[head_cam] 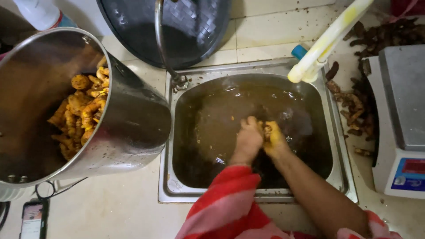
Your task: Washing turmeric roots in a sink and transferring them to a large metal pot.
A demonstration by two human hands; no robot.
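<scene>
My left hand (pixel 249 138) and my right hand (pixel 274 138) meet in the middle of a steel sink (pixel 168 186) filled with muddy brown water (pixel 212 124). Between them they clasp a small yellow-orange turmeric root (pixel 267 129), rubbing it just above the water. The right hand is stained yellow. Both forearms reach in from the near edge, with a red and pink striped sleeve on the left one. What lies under the water is hidden.
A big steel pot (pixel 128 128) left of the sink holds several washed orange turmeric roots (pixel 82 113). Dark unwashed roots (pixel 358 104) lie on the counter at right beside a digital scale (pixel 405 124). A tap (pixel 161 44), a dark basin (pixel 195 26), a yellow-white pipe (pixel 325 44) and a phone (pixel 32 219) are around.
</scene>
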